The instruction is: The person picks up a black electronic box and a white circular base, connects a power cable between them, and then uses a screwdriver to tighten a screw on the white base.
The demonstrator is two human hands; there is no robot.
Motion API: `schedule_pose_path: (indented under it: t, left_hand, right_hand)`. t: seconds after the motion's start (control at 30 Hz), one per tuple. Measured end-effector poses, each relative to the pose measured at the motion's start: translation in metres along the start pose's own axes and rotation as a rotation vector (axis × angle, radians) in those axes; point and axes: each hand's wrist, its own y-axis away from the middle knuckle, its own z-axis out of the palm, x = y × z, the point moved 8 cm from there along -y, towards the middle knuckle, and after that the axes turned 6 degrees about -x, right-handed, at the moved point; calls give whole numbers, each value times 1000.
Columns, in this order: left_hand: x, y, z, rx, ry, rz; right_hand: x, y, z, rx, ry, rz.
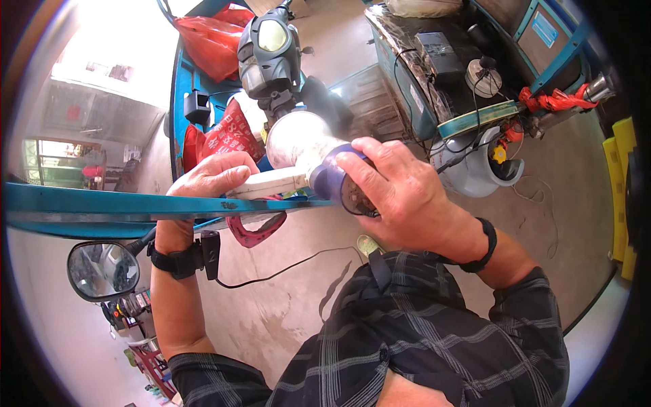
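Both of my hands are on a white handled device (313, 144) with a wide, round, flared end. My left hand (215, 178) is closed around its white handle, thumb lying along the top. At the other end, my right hand (400, 183) grips a purple-blue translucent cup (332, 178), its fingers bent over the rim. Something brownish shows inside the cup, too unclear to name. Under the handle hangs a pink-red curved piece (256, 232). A blue metal bar (122, 207) crosses in front of my left wrist.
A rear-view mirror (103, 270) sticks out left. Ahead stand a grey headlight unit (270, 57), red plastic bags (215, 42) and a red printed sack (234, 132). To the right are a worn workbench (407, 81) with a black box (439, 55), and a white jug-like container (475, 166).
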Motion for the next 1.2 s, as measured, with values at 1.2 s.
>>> schedule_pose_path:
  t: [1.2]
  left_hand:
    - [8,24,-7,88,147,247]
  right_hand:
    - [39,-61,-8,-171,-205,-151]
